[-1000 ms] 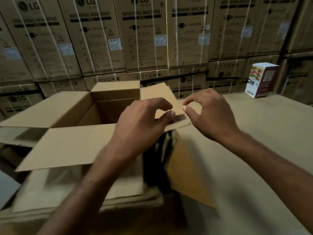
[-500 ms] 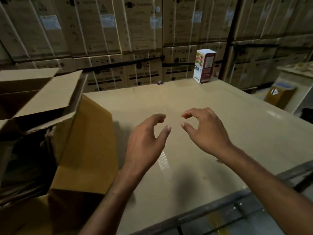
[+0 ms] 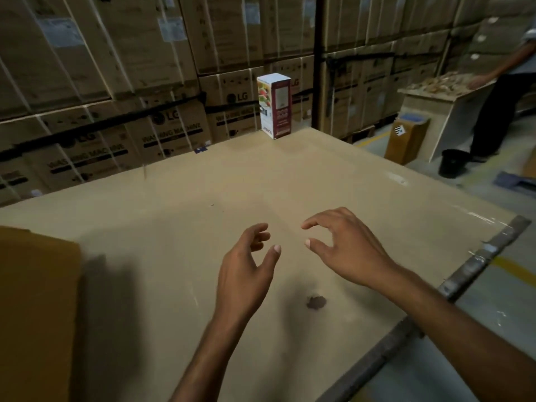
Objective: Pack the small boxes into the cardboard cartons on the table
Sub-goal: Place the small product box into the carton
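Hovering empty, fingers loosely curled, left hand (image 3: 246, 268) and right hand (image 3: 345, 250); far small box (image 3: 274, 105) (probably light, stiff) suits side-gripping.

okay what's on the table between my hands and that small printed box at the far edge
Nothing. In the head view, the tabletop is bare between your left hand, right hand and the small box.

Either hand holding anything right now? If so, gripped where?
Nothing held. Left hand and right hand are both open and empty above the table; the small box stands untouched at the far edge.
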A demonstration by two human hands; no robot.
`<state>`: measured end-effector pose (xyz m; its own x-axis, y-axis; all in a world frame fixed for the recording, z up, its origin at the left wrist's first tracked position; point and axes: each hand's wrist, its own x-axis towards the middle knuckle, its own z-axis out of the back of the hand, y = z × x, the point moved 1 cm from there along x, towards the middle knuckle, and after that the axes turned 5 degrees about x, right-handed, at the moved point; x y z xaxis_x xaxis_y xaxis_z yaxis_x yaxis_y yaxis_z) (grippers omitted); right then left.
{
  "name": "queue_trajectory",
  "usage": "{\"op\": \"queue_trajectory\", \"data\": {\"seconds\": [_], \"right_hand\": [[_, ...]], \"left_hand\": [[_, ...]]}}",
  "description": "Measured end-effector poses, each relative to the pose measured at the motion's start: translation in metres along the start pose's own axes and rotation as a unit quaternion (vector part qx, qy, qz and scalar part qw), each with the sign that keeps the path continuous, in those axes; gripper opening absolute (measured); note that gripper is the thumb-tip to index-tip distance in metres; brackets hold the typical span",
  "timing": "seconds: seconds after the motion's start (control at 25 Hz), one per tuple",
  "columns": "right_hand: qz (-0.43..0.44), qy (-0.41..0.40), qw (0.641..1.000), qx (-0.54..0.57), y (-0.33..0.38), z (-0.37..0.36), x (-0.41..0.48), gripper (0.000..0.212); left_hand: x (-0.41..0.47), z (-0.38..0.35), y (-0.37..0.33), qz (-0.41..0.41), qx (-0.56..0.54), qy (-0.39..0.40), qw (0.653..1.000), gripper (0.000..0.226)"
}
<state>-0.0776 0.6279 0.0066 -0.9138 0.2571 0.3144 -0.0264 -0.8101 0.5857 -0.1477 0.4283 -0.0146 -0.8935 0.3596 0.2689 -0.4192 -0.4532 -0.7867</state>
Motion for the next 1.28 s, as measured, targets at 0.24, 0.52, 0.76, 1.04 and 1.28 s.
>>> {"op": "queue_trajectory", "data": {"seconds": [0.24,0.52,0.76,1.04,1.28], "right_hand": [[-0.022,-0.015,1.0,0.009,-0.127,0.064,0.019,0.026],[0.001,0.028,1.0,0.011,-0.284,0.172,0.014,0.032],[0.002,0.066,0.997,0.033,-0.393,0.225,0.032,0.031],[0.006,0.115,0.993,0.04,-0.496,0.248,0.085,0.032],[0.025,0.122,0.992,0.036,-0.583,0.289,0.156,0.039]], "left_hand": [[0.042,-0.12,-0.056,-0.011,-0.002,0.004,1.0,0.04],[0.042,-0.299,-0.147,0.039,0.001,-0.03,0.999,0.04],[0.057,-0.403,-0.204,0.077,0.013,-0.034,0.996,0.039],[0.128,-0.501,-0.219,0.104,-0.006,-0.06,0.993,0.037],[0.199,-0.586,-0.259,0.105,0.067,-0.092,0.988,0.04]]}}
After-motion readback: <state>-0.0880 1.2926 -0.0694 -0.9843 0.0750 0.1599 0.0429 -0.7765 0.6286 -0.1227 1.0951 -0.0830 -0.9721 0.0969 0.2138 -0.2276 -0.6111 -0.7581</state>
